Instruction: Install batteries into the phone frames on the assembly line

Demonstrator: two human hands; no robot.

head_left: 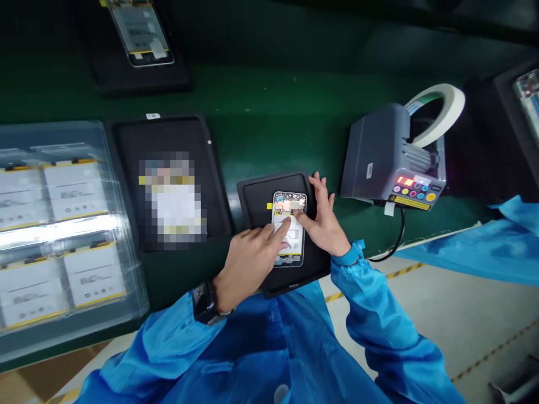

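Observation:
An opened smartphone (pixel 298 247) lies on a black tray (pixel 259 197) in front of me, its circuit board at the far end and a white battery below it. My left hand (pixel 255 255), a black watch on its wrist, rests its stretched index finger on the battery; its other fingers are partly hidden. From the right, my right hand (pixel 326 224) reaches over the tray with its thumb on the phone near the board's lower edge. Its other fingers are spread at the tray's right edge. A yellow tab (pixel 269 206) sticks out at the phone's left side.
A tape dispenser (pixel 373 157) with a white tape roll (pixel 442 115) stands to the right. At the left, a clear plastic tray (pixel 99 132) holds several white batteries. Beside it lies a black tray (pixel 214 185) with blurred contents. Another opened phone (pixel 143 33) lies at the back.

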